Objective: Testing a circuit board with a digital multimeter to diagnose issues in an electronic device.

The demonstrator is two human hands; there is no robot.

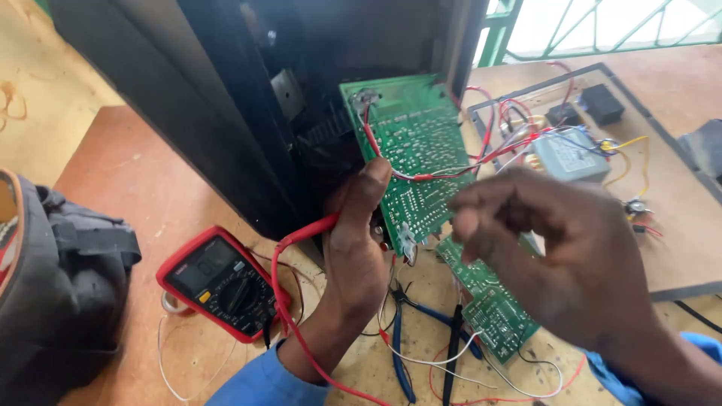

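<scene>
My left hand (357, 240) grips the left edge of a large green circuit board (417, 150), thumb pressed on its solder side. The board tilts out of an open black cabinet (226, 98). A red test lead (301, 234) runs from under this hand down toward a red multimeter (222, 282) lying on the table. Blurred, my right hand (556, 256) hovers in front of the board's lower right corner with its fingers curled; whether it holds anything is hidden. Under it lies a smaller green circuit board (489, 304). Red and white wires cross the large board.
Blue-handled pliers (402, 346) and loose wires lie near the front edge. A brown back panel (677, 225) at right carries a grey transformer (571, 154), black parts and coloured wires. A dark bag (60, 293) sits at the left. Green window bars stand behind.
</scene>
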